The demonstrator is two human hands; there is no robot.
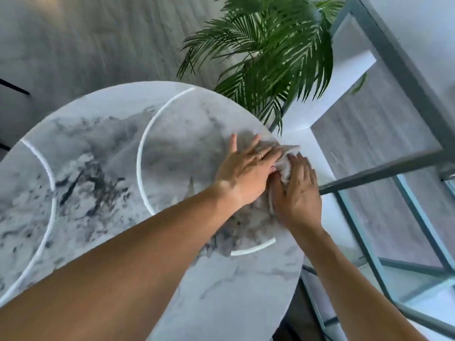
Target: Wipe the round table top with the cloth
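Note:
The round table top [103,153] is grey-white marble with white curved inlay lines. A pale grey cloth [286,166] lies bunched at the table's right edge, partly hanging past it. My left hand [248,169] lies flat on the table and on the cloth's left part, fingers spread, a ring on one finger. My right hand [299,193] presses the cloth's right side at the rim, fingers together. Most of the cloth is hidden under both hands.
A green palm plant [266,52] stands just behind the table's right edge, its fronds reaching over the rim. A grey metal-framed shelf unit [394,163] with a white board stands to the right. Grey wood floor lies beyond.

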